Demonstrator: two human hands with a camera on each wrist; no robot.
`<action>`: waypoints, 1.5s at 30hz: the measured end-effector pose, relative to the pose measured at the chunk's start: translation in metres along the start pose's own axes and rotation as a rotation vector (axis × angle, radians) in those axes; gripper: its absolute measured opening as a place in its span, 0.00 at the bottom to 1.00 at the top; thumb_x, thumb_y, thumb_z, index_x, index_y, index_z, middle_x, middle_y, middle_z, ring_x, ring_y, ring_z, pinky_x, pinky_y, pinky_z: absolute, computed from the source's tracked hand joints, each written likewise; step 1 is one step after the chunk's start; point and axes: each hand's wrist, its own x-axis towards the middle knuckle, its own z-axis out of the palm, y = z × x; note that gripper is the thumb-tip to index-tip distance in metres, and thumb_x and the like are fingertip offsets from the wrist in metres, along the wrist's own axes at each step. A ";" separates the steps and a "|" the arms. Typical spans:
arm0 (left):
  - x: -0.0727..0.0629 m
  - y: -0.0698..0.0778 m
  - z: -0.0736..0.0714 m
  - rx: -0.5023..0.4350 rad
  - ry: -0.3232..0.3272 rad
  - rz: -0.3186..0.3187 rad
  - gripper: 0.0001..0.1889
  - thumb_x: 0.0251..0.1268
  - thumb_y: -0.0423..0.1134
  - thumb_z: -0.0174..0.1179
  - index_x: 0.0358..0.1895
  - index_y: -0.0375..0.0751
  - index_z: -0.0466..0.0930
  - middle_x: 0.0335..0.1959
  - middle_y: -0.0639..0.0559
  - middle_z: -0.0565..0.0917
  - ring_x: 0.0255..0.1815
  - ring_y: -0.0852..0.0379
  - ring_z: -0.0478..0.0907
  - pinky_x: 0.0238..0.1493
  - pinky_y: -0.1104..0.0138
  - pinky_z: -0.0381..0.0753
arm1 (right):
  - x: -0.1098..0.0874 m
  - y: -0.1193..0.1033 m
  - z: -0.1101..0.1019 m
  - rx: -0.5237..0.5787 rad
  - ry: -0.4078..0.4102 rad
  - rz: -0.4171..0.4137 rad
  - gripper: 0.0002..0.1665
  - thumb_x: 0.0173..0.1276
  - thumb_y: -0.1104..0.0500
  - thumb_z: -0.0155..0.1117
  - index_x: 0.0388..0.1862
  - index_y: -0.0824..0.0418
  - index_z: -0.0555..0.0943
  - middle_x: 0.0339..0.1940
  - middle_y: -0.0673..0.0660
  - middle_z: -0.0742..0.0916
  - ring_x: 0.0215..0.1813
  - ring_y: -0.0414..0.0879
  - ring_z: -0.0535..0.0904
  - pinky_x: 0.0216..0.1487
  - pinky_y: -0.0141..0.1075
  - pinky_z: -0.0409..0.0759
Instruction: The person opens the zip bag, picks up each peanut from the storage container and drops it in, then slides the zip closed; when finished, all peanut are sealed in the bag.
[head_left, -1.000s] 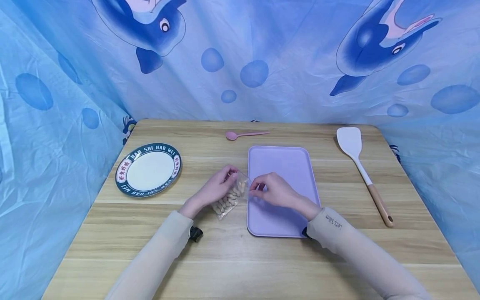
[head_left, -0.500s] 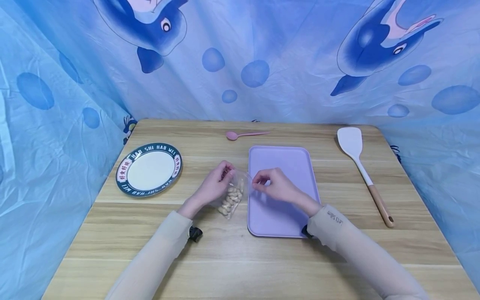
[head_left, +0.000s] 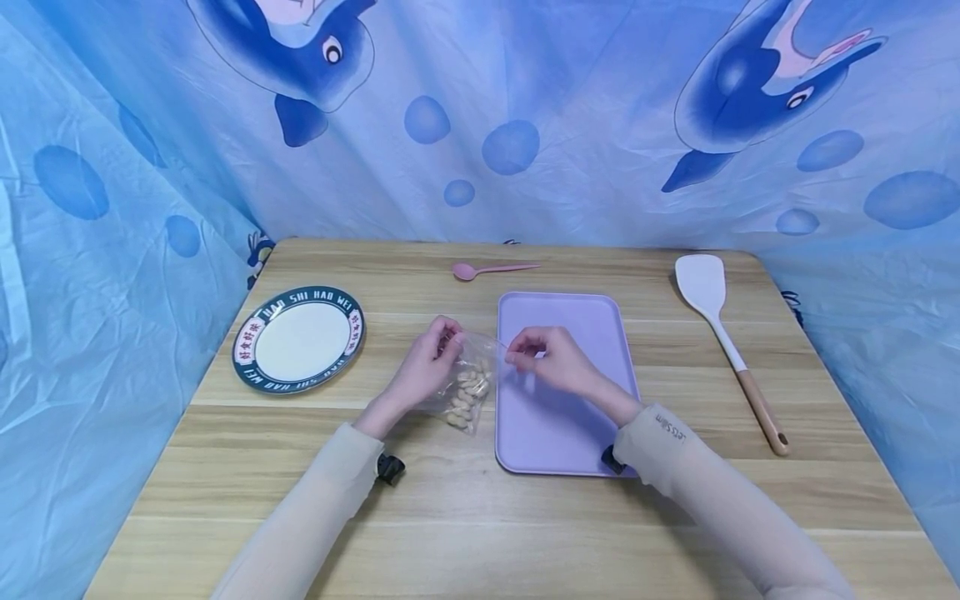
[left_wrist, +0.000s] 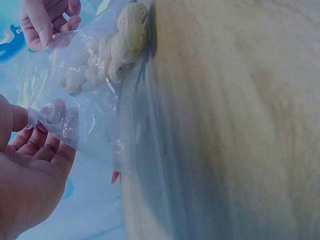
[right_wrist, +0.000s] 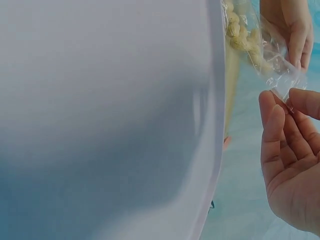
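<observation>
A clear plastic bag (head_left: 478, 353) of unshelled peanuts (head_left: 465, 396) hangs between the two hands, left of the lilac tray (head_left: 525, 446). My left hand (head_left: 426, 367) pinches the bag's upper left corner between thumb and fingers. At the opposite upper corner, my right hand (head_left: 555, 358) pinches the plastic over the tray's left part. In the left wrist view the peanuts (left_wrist: 131, 32) lie bunched in the lower part of the bag, close to the wooden table. The right wrist view shows thumb and fingertips of the right hand (right_wrist: 292, 155) closed on the film.
A green-rimmed plate (head_left: 300, 342) lies at the left of the table. The pink spoon (head_left: 465, 272) is near the back edge. To the right of the tray lies a white spatula (head_left: 701, 283) with a wooden handle. A blue dolphin-print curtain (head_left: 465, 92) stands behind.
Both hands have moved slightly away from the body and lifted the bag's top edge. The bag now hangs more upright, stretched between them, with the peanuts settled toward its bottom.
</observation>
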 end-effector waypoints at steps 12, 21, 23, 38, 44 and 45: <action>-0.003 0.012 -0.008 -0.089 0.018 0.000 0.05 0.79 0.34 0.48 0.48 0.36 0.70 0.34 0.42 0.78 0.34 0.50 0.76 0.35 0.66 0.77 | 0.006 -0.007 -0.009 0.014 0.052 -0.035 0.02 0.66 0.66 0.69 0.37 0.65 0.85 0.29 0.60 0.87 0.30 0.55 0.83 0.27 0.32 0.76; -0.005 0.015 -0.009 -0.184 0.039 -0.013 0.08 0.80 0.33 0.45 0.50 0.29 0.67 0.37 0.31 0.78 0.39 0.37 0.79 0.45 0.51 0.82 | 0.015 -0.018 -0.014 0.026 0.067 -0.050 0.02 0.68 0.65 0.68 0.38 0.64 0.85 0.23 0.55 0.85 0.29 0.61 0.81 0.21 0.32 0.74; -0.005 0.015 -0.009 -0.200 0.040 -0.012 0.07 0.80 0.30 0.44 0.50 0.27 0.67 0.37 0.28 0.77 0.40 0.33 0.78 0.47 0.48 0.81 | 0.016 -0.019 -0.015 0.021 0.072 -0.060 0.02 0.68 0.65 0.68 0.38 0.64 0.85 0.23 0.56 0.85 0.28 0.55 0.81 0.20 0.32 0.74; -0.012 0.012 -0.019 -0.124 0.079 -0.010 0.07 0.79 0.36 0.48 0.48 0.34 0.70 0.36 0.39 0.80 0.40 0.44 0.80 0.45 0.54 0.82 | 0.025 -0.017 -0.009 0.016 0.118 -0.139 0.04 0.68 0.65 0.69 0.39 0.64 0.84 0.29 0.61 0.86 0.30 0.53 0.81 0.24 0.36 0.75; -0.013 0.012 -0.024 -0.029 0.106 0.020 0.05 0.75 0.34 0.54 0.44 0.35 0.76 0.35 0.44 0.81 0.37 0.51 0.78 0.42 0.60 0.81 | 0.025 -0.016 -0.005 -0.007 0.126 -0.180 0.08 0.66 0.70 0.68 0.43 0.68 0.83 0.32 0.55 0.86 0.35 0.46 0.81 0.35 0.48 0.78; -0.013 0.012 -0.025 -0.030 0.109 0.021 0.05 0.75 0.34 0.55 0.44 0.35 0.76 0.35 0.43 0.82 0.37 0.51 0.78 0.42 0.60 0.81 | 0.025 -0.016 -0.004 -0.008 0.117 -0.185 0.09 0.65 0.70 0.68 0.44 0.68 0.83 0.32 0.54 0.86 0.36 0.46 0.80 0.36 0.48 0.78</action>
